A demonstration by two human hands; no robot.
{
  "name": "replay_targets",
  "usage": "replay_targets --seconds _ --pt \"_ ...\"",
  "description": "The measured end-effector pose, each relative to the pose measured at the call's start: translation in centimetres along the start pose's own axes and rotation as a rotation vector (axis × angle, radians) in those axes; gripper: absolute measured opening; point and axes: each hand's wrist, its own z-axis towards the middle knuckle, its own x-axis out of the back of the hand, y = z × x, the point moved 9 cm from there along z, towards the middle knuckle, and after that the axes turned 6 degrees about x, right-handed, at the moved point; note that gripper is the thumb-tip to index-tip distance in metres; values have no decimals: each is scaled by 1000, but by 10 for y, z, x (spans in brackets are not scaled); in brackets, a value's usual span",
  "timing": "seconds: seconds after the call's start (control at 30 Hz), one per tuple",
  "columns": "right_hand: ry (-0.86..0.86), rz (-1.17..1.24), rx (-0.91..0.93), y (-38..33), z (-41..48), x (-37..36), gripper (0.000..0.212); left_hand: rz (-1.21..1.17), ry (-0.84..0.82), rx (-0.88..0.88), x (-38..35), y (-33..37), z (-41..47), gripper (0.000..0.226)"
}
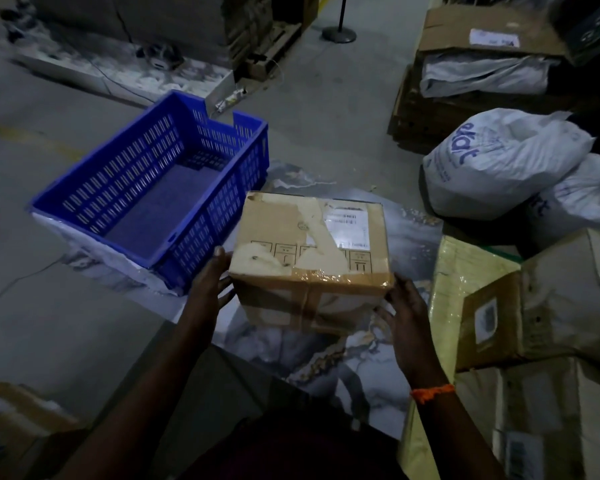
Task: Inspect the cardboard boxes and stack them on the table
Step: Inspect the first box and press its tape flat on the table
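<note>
Cardboard box (309, 251) was pressed at its sides by left hand (210, 285) and right hand (404, 313), fingers flat, not curled. It was positioned over the marbled table (326, 358), just beside the blue crate (153, 188); table contact could not be told. Inspection was judged underway, with a level set-down called for next.

Dim overall, bluish cast | brightest on cardboard box (309, 237) top and white sacks (499, 161) | glare on label (347, 225) and tape (323, 275) | corners sunk in dark vignette | wide-angle bending at edges | soft, smeared detail, noisy in shadows | far background blurred
</note>
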Motion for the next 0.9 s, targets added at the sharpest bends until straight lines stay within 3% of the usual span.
replay_targets --seconds 0.07,0.17,0.23,0.4,0.7,0.9 --pt "16 -34 40 -13 11 1 28 43 -9 -32 -1 19 3 48" --pt "7 -54 46 -29 26 -1 31 123 -30 -47 -7 46 12 43" --pt "-37 -77 8 -35 34 -10 33 222 -94 -30 -21 55 18 53" --pt "-26 -87 -56 -42 42 -25 40 351 -157 -69 -42 61 19 31" --pt "68 -2 -40 -44 38 -17 54 213 -170 -194 -44 67 10 62" --pt "49 135 -145 -24 41 -11 66 245 -215 -289 -31 54 14 86"
